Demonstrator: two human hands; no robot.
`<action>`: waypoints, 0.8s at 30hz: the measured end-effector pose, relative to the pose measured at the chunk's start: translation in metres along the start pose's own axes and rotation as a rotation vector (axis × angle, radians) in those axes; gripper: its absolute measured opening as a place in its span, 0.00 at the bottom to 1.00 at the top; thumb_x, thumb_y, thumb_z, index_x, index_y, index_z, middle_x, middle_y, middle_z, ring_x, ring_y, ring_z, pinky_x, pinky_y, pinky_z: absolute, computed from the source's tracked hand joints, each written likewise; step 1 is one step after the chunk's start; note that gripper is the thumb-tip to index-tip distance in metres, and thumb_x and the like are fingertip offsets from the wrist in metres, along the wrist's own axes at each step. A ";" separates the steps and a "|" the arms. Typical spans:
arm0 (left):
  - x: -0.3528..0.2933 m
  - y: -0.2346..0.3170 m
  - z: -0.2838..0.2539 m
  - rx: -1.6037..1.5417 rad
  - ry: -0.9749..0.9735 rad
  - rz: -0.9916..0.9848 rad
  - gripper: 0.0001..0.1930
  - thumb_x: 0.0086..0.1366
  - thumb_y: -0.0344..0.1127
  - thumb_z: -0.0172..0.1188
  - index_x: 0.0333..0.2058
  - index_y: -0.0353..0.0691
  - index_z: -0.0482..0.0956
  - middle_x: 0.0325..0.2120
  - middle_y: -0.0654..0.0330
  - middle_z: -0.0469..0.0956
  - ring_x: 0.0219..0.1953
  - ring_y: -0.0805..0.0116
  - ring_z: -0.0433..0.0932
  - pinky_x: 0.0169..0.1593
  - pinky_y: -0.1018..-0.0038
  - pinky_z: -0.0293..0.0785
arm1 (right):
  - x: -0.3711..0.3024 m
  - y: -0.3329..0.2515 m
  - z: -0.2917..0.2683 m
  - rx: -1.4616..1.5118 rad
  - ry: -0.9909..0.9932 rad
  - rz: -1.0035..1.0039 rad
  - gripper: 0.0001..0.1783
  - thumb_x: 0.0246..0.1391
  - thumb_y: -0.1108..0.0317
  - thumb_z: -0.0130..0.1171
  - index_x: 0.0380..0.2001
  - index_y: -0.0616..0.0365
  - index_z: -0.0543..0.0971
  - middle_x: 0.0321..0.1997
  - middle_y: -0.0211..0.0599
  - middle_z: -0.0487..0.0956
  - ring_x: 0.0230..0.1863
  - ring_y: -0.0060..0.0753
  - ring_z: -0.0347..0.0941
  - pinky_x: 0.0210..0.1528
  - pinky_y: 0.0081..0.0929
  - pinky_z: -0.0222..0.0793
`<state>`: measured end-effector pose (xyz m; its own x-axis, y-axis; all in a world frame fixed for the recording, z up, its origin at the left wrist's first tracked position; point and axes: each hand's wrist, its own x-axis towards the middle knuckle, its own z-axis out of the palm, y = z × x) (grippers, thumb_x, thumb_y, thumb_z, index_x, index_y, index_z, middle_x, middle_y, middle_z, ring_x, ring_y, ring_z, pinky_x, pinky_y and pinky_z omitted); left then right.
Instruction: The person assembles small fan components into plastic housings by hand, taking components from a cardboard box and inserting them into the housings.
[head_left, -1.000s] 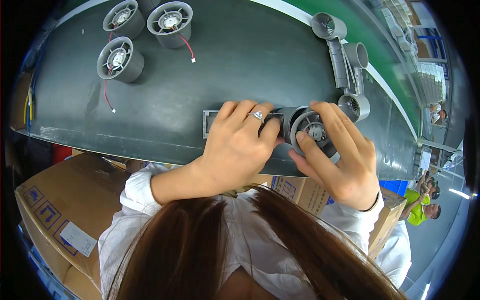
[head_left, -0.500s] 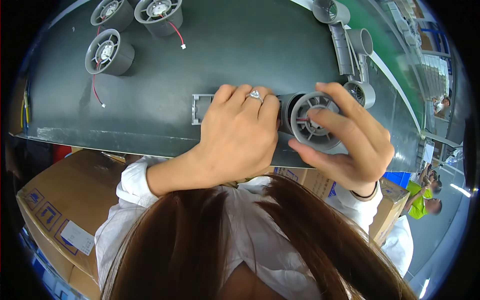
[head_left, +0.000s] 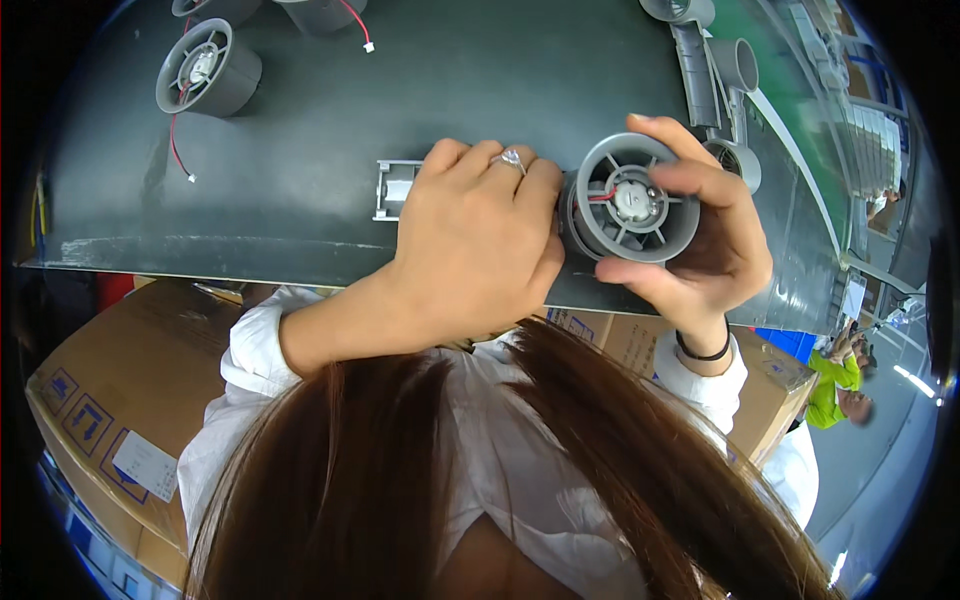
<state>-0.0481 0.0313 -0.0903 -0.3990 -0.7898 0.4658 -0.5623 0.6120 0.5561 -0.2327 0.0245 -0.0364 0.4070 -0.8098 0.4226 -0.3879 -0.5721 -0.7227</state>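
My left hand (head_left: 480,240) is closed over a grey plastic housing (head_left: 396,190), whose squared, open-framed end sticks out to the left of the knuckles. Most of that housing is hidden under the palm. In my right hand (head_left: 715,225) is a round grey fan (head_left: 634,201), with fingers and thumb curled about its rim. It faces up, showing spokes, a pale motor hub and a short red wire. Behind it sits a round grey collar (head_left: 572,215) at the housing's right end, beside the left fingers; whether fan and collar touch I cannot tell.
On the dark green table (head_left: 320,110), a fan in a grey ring (head_left: 210,70) with a red lead stands at far left, others behind it. Grey double-ring housings (head_left: 735,65) lie at far right. Cardboard boxes (head_left: 130,370) stand below the near edge. People (head_left: 840,385) are in the distance.
The fan has tilted to face up more squarely, and my right fingers have shifted from over its hub toward the rim. The table's things sit higher in view. My left hand keeps its grip.
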 end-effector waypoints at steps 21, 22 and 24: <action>0.004 -0.005 -0.001 0.019 0.015 0.036 0.08 0.43 0.31 0.58 0.24 0.34 0.74 0.20 0.56 0.74 0.28 0.60 0.72 0.38 0.68 0.63 | -0.034 0.016 0.021 0.080 0.231 -0.106 0.28 0.39 0.64 0.72 0.40 0.70 0.72 0.50 0.79 0.68 0.54 0.60 0.69 0.56 0.42 0.68; 0.003 -0.005 -0.001 0.024 0.022 0.045 0.08 0.42 0.31 0.58 0.24 0.34 0.74 0.20 0.56 0.74 0.28 0.60 0.72 0.38 0.68 0.63 | -0.035 0.015 0.022 0.082 0.230 -0.103 0.28 0.39 0.64 0.72 0.40 0.70 0.72 0.50 0.79 0.68 0.54 0.60 0.69 0.56 0.42 0.68; 0.003 -0.004 -0.003 0.020 0.014 0.041 0.08 0.42 0.31 0.58 0.23 0.34 0.74 0.20 0.56 0.74 0.28 0.60 0.73 0.38 0.68 0.63 | -0.036 0.014 0.025 0.082 0.236 -0.177 0.26 0.38 0.74 0.73 0.40 0.74 0.72 0.38 0.55 0.78 0.48 0.59 0.74 0.56 0.52 0.68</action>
<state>-0.0453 0.0266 -0.0893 -0.4120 -0.7636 0.4971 -0.5603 0.6425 0.5227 -0.2326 0.0491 -0.0753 0.2551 -0.7119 0.6543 -0.2564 -0.7023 -0.6641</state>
